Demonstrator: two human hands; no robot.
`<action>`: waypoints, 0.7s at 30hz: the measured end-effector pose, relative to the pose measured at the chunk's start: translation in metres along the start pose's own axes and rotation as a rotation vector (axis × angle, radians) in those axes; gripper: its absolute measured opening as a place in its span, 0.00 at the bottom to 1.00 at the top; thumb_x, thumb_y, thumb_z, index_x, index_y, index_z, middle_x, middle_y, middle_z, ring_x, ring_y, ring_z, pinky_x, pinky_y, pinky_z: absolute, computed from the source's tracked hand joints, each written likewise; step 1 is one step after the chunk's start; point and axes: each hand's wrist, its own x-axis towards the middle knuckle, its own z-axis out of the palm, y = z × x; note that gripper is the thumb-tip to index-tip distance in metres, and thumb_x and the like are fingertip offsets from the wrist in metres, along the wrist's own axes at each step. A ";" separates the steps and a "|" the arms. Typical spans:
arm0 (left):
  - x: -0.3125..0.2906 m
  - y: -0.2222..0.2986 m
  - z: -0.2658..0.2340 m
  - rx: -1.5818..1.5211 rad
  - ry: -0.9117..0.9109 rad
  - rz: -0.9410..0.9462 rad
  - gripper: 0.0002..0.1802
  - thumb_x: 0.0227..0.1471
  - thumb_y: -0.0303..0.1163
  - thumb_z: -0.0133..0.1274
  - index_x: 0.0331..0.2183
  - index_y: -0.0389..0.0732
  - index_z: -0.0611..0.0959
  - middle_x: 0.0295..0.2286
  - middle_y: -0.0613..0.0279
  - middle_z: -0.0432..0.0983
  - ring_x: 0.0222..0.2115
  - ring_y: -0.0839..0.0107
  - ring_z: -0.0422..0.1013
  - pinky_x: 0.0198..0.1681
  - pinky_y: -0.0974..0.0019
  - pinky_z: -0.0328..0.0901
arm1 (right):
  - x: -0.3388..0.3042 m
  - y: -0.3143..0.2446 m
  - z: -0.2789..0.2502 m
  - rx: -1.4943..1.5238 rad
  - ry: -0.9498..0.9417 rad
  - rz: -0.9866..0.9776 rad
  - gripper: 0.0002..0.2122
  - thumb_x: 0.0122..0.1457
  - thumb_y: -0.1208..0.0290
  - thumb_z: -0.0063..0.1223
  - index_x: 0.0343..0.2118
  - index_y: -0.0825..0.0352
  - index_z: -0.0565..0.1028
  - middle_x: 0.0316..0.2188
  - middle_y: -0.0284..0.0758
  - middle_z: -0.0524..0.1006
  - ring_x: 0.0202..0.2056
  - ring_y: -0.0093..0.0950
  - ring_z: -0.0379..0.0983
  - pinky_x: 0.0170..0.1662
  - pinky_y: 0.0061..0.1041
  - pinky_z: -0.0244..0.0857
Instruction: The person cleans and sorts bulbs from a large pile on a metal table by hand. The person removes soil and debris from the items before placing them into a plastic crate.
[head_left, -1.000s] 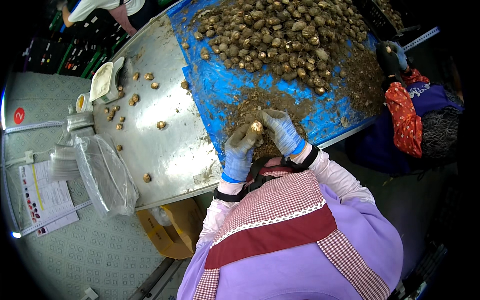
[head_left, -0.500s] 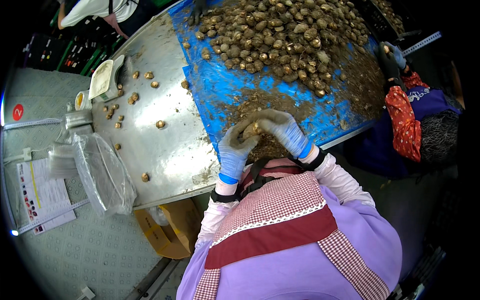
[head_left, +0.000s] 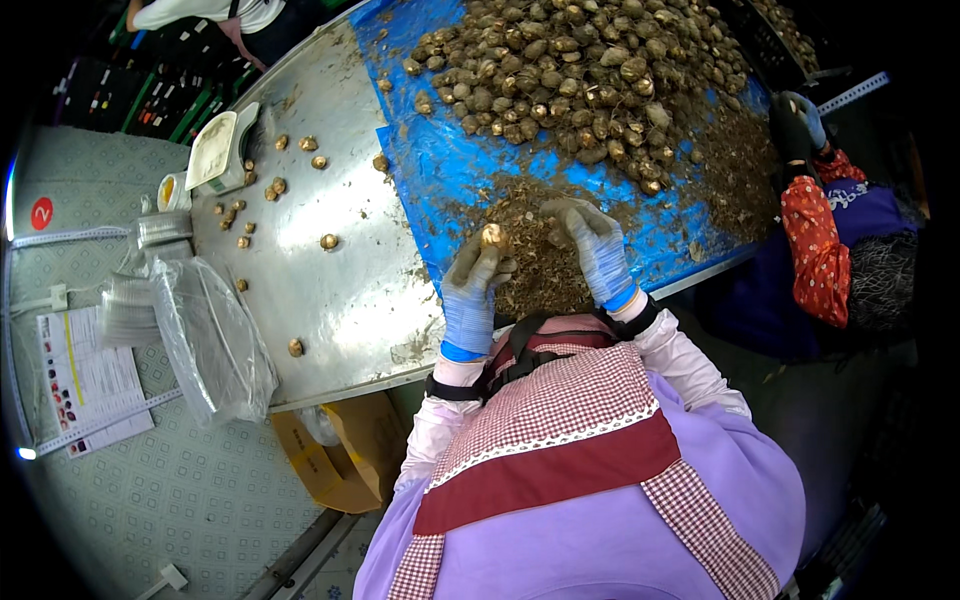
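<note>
My left hand (head_left: 468, 300), in a grey-blue work glove, is closed around a small taro corm (head_left: 494, 236), whose pale cut end faces up. To its right, my right hand (head_left: 592, 250) is gloved the same way. Its fingers are bent but apart, with nothing seen in them, over the brown soil and root scraps (head_left: 535, 265). Past both hands, a large heap of brown taro corms (head_left: 570, 80) lies on a blue plastic sheet (head_left: 420, 170).
On the metal tabletop (head_left: 350, 310) to the left are several loose corms (head_left: 329, 241), a white scale (head_left: 213, 150) and a clear plastic bag (head_left: 205, 340). An open cardboard box (head_left: 335, 455) is below the table edge. A co-worker's red sleeve (head_left: 812, 240) shows at right.
My hands have moved apart. Both were around the taro corm before; now only the left holds it, with its pale end turned up, and the right has drawn away to the right.
</note>
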 end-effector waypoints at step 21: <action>-0.012 -0.008 0.009 -0.144 -0.269 -0.039 0.23 0.62 0.46 0.50 0.43 0.32 0.78 0.34 0.60 0.77 0.34 0.75 0.74 0.38 0.70 0.69 | 0.009 -0.013 -0.001 0.193 -0.567 0.176 0.25 0.65 0.60 0.49 0.62 0.68 0.64 0.40 0.35 0.77 0.35 0.24 0.75 0.42 0.24 0.70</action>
